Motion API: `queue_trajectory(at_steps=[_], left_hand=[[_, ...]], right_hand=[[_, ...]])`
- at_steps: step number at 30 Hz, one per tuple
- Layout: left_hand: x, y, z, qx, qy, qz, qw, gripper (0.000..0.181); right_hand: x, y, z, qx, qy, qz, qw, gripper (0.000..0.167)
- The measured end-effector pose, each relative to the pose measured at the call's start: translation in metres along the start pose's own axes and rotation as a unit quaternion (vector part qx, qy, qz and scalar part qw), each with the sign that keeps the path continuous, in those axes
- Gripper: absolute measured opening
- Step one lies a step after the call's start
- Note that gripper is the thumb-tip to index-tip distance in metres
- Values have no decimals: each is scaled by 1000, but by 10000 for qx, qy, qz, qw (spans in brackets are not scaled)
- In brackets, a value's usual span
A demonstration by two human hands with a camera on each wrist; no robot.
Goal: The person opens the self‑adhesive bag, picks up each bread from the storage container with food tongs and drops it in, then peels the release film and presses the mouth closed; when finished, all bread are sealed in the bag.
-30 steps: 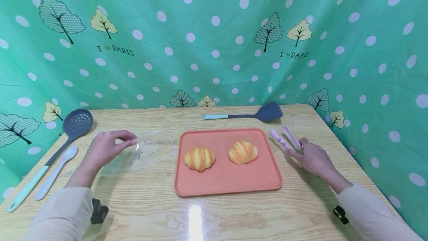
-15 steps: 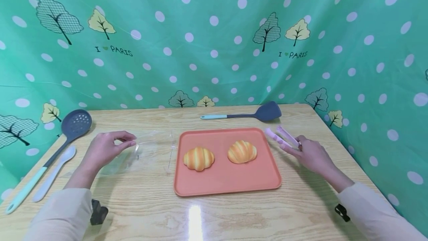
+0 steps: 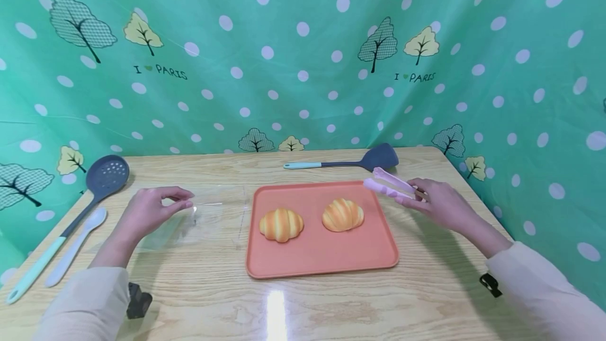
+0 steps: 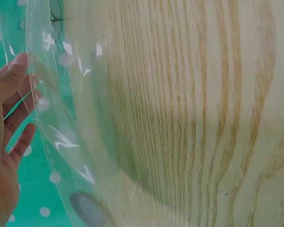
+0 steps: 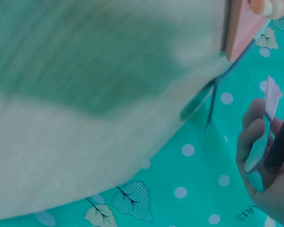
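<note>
Toward the tabletop's [image 3: 203,299] left edge, the left hand [image 3: 149,209] pinches the clear bag [image 3: 218,222] between thumb and fingers; a slackened pinch could let the film sag. Right of it, the left croissant [image 3: 281,225] and right croissant [image 3: 343,215] lie on the tray [image 3: 326,251]. By the tray's far right corner, the right hand's [image 3: 440,201] fingers clamp the tongs [image 3: 381,188], arms spread; an off-centre squeeze might roll a croissant away. Film looks thin, crinkly; croissants plump, ridged; tray flat, round-cornered; tongs smooth, scallop-edged.
</note>
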State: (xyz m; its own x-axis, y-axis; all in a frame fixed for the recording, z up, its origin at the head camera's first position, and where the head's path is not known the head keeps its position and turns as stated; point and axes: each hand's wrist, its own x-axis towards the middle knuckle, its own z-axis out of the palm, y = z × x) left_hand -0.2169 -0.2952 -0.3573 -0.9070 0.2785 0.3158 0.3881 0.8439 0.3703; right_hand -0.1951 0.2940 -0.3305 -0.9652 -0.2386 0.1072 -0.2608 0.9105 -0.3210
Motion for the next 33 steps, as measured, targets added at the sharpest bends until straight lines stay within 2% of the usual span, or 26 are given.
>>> queue_trajectory(at_steps=[5, 13, 18, 25, 33], left_hand=[[0, 0, 0, -44, 35, 53, 10000, 18], [0, -2, 0, -21, 107, 236, 9997, 18], [0, -2, 0, -21, 155, 359, 9992, 17], [0, -1, 0, -114, 99, 365, 9992, 18], [0, -1, 1, -91, 195, 429, 9988, 16]], right_hand=[[6, -6, -9, 23, -242, -261, 9994, 64], [13, -17, -19, -473, -302, -1009, 9933, 54], [19, -27, -20, -682, -430, -1241, 9890, 59], [26, -36, -15, -1086, -405, -1850, 9759, 62], [30, -44, -12, -1514, -578, -2180, 9624, 61]])
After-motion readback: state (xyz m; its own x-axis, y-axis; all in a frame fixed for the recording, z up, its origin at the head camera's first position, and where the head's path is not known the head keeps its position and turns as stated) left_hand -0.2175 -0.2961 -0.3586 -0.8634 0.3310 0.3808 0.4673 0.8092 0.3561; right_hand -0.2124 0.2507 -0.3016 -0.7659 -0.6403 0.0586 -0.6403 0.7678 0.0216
